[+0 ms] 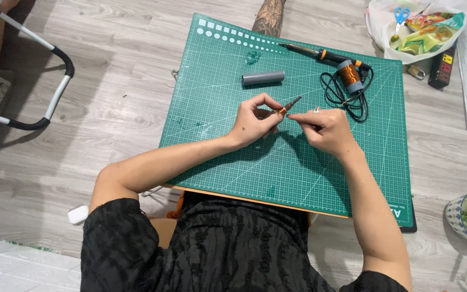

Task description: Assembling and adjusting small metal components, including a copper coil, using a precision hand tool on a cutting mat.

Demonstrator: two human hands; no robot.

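**Mai:** Left hand (252, 123) is curled closed around a small rod wound with copper wire (286, 107), thumb and fingers pinching its lower end, so the dark tip points up and away.

**Tuan:** And the other one?

**Mai:** Right hand (322, 128) is closed too, forefinger and thumb pinched together just beside the rod's wound part. It seems to grip a fine strand of wire, though the strand is too thin to make out for certain.

**Tuan:** Where does the rod sit?

**Mai:** Held above the green cutting mat (233, 162), over its middle, between the two hands. The mat lies on a low worktop set over a grey wood-look floor.

**Tuan:** What else is on the mat?

**Mai:** A grey plastic tube (263, 78) lies flat toward the mat's far side, well apart from the hands. At the mat's far right corner rests a soldering iron (320, 53) with an orange collar, its black cord (347, 97) coiled loosely near the right hand. A spool of copper wire (349, 75) stands on that coil.

**Tuan:** And off the mat?

**Mai:** Beyond the mat's far right corner, a white plastic bag (385, 38) holds blue-handled scissors (401, 15) and bright wrappers. To the mat's right, near the lower corner, a patterned bowl (466, 213) sits on the floor. To the mat's left stands a white tubular frame with black grips (60, 81).
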